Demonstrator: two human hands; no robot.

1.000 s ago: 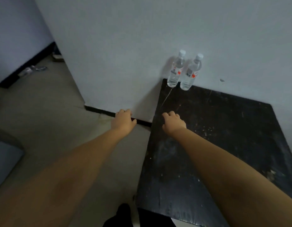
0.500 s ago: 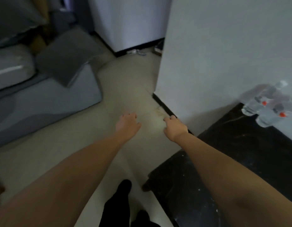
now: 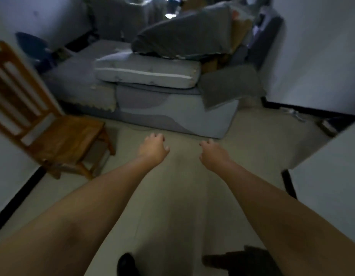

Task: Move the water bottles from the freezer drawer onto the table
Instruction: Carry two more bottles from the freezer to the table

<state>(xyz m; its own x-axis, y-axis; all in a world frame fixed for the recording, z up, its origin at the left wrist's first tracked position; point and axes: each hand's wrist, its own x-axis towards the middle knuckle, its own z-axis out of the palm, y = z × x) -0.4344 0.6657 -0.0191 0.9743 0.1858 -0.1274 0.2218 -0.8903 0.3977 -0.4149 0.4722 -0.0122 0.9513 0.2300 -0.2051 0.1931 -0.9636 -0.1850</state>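
My left hand [image 3: 152,148] and my right hand [image 3: 211,153] are stretched out over the bare floor, side by side and a little apart. Both hang with loosely curled fingers and hold nothing. No water bottle and no freezer drawer is in view. Only a dark corner of the black table [image 3: 240,259] shows at the bottom right, below my right forearm.
A wooden chair [image 3: 59,140] stands at the left by the wall. A grey sofa [image 3: 172,112] piled with cushions [image 3: 148,73] fills the far side. A white wall corner [image 3: 328,176] juts in at the right. Pale floor [image 3: 180,196] runs ahead between them.
The view has swung left, away from the table and the two bottles on it, toward the sofa and chair. Both hands stay empty and held out in front.
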